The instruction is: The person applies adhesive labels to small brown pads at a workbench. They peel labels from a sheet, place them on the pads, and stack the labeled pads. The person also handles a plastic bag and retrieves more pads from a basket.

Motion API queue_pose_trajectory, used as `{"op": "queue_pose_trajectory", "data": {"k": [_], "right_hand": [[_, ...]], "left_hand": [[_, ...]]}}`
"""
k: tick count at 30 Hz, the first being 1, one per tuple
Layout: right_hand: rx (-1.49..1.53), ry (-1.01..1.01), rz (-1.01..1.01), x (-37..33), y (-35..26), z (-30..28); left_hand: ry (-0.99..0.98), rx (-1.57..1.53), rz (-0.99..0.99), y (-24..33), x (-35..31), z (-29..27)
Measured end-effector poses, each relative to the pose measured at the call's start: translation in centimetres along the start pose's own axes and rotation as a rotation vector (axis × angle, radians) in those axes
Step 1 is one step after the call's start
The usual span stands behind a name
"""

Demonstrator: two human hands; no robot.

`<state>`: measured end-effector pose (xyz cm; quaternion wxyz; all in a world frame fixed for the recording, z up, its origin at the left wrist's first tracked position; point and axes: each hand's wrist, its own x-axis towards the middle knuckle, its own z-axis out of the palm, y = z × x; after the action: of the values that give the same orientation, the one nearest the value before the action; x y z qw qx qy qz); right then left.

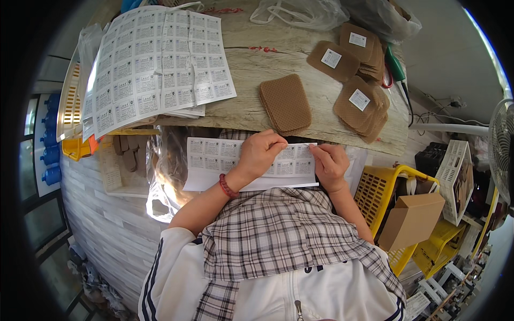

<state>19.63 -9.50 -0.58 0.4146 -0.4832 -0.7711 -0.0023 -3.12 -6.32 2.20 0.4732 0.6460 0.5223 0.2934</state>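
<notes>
A strip of white label sheet (211, 165) lies across my lap at the table's front edge, its lower edge folded or curled. My left hand (259, 156) pinches its upper edge near the middle, fingers closed. At the sheet's right end my right hand (331, 165) is closed on the top corner; whether a single label is between those fingertips I cannot make out. Just beyond, a stack of plain brown textured pads (285, 104) sits on the table (251, 69). Farther right are fanned brown pads (357, 115), the top one bearing a white label, with more labelled pads (333, 60) behind them.
Large label sheets (144, 69) cover the table's left side. Clear plastic bags (300, 13) lie at the back, and a green-handled tool (395, 64) is at the right edge. A yellow basket (375, 187), a cardboard box (411, 219) and a fan (502, 144) stand to my right.
</notes>
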Motion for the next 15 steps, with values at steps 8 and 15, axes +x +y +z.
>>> {"op": "queue_pose_trajectory", "data": {"k": [8, 15], "right_hand": [[0.06, 0.005, 0.001, -0.5, -0.5, -0.4], [0.382, 0.056, 0.345, 0.1, -2.5, -2.7]], "left_hand": [[0.038, 0.0, -0.013, -0.4, 0.2, 0.3], [0.079, 0.116, 0.06, 0.2, 0.0, 0.8]]}}
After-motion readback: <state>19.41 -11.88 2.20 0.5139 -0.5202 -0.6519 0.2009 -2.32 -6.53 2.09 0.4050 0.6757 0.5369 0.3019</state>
